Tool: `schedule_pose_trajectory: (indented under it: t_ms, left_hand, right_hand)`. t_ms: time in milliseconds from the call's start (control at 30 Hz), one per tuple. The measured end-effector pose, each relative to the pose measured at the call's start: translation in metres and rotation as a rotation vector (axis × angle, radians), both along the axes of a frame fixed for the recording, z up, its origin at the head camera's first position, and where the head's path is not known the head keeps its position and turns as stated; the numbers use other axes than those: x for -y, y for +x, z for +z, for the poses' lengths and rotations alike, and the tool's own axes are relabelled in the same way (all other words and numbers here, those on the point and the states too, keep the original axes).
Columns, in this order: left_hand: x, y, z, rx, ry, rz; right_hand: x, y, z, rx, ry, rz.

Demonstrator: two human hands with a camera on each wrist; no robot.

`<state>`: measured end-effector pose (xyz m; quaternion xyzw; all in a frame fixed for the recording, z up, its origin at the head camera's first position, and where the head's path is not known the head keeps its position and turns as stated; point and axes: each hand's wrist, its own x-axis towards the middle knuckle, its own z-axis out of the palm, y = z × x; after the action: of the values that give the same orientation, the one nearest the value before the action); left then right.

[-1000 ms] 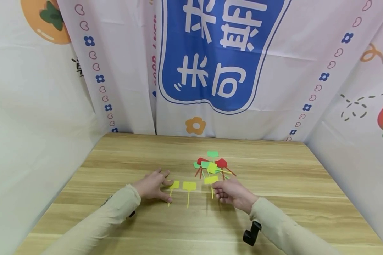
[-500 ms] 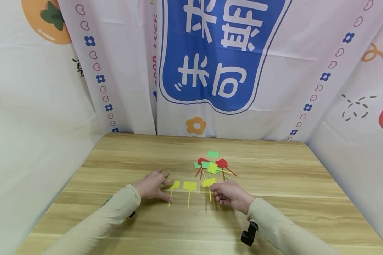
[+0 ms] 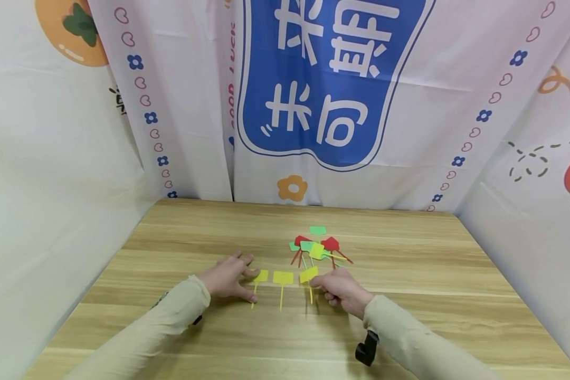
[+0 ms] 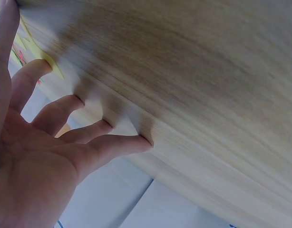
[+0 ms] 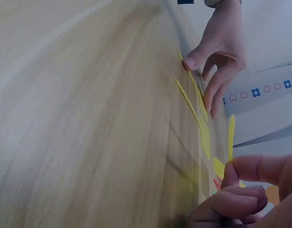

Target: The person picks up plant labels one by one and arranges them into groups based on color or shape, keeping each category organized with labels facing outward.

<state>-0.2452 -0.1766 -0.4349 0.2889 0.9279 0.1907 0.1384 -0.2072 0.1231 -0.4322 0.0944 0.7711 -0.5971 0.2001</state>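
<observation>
My right hand [image 3: 344, 290] pinches a yellow T-shaped plant label [image 3: 309, 274] between thumb and index finger. In the right wrist view, the stem of this held label [image 5: 231, 135] sticks up above the fingertips, apart from the tabletop. My left hand [image 3: 228, 275] is spread on the table, its index finger and thumb touching another yellow plant label [image 3: 262, 276] that lies flat. Between the hands a second flat yellow label [image 3: 283, 277] lies beside it, stem toward me. The left wrist view shows the fingertips [image 4: 145, 141] resting on the wood.
Behind my right hand is a loose pile of labels: red ones [image 3: 331, 243], green ones [image 3: 317, 230] and a yellow one [image 3: 316, 251], stems overlapping. The wooden table [image 3: 180, 343] ends at a printed white cloth [image 3: 261, 179] at the back and sides.
My right hand has moved a little left with the yellow plant label, closer to the flat middle one, and the label has tilted. The left hand stays in place.
</observation>
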Motion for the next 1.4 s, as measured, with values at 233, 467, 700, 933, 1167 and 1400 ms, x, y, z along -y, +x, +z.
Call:
schedule_pose_trajectory:
  t_ms: [233,467,700,933,1167,1400]
  left_hand:
    - [-0.001,0.0,0.001,0.001,0.001,0.002]
    - [0.0,0.0,0.0,-0.009,0.001,-0.007]
    - [0.0,0.001,0.002,-0.01,0.001,0.001]
    - [0.0,0.003,0.003,0.008,0.012,-0.001]
    - [0.0,0.001,0.004,-0.003,0.019,-0.017]
    - [0.0,0.001,0.004,0.0,0.008,-0.015]
  right_hand:
    - [0.0,-0.001,-0.002,-0.01,0.076,-0.001]
    - [0.002,-0.003,-0.005,-0.05,0.169,-0.017]
    - [0.008,-0.003,-0.011,-0.115,0.261,-0.038]
    - [0.012,-0.001,-0.011,-0.166,0.318,-0.023]
    - [0.012,-0.001,-0.009,-0.189,0.331,0.004]
    - [0.013,-0.001,-0.01,-0.198,0.355,0.017]
